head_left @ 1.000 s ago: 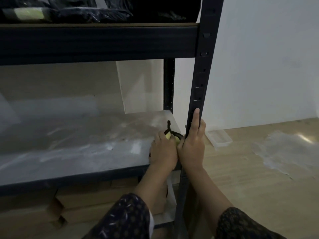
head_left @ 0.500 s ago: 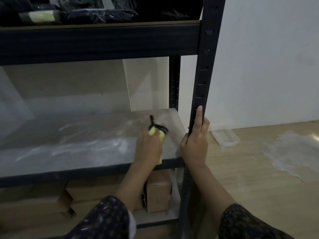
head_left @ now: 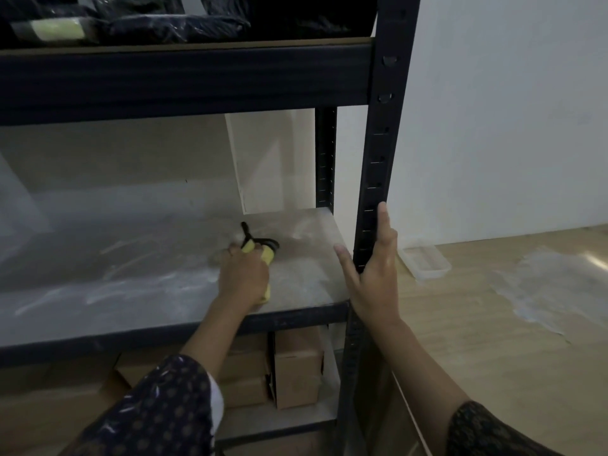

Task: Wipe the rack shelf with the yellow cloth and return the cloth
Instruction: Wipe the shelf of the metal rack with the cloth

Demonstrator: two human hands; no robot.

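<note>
My left hand presses a yellow cloth with a black loop at its far end onto the dusty grey rack shelf, toward the shelf's right side. The cloth shows past my fingertips and under my wrist; the rest is hidden by the hand. My right hand rests on the front right black upright post of the rack, fingers along it and thumb spread to the left.
A dark beam of the upper shelf hangs above, with black wrapped bundles on it. Cardboard boxes stand on the shelf below. A clear plastic tray and a plastic sheet lie on the wooden floor at the right.
My left hand has slid the cloth leftward and farther in along the shelf, away from the right post. My right hand stays on the post, its thumb now spread.
</note>
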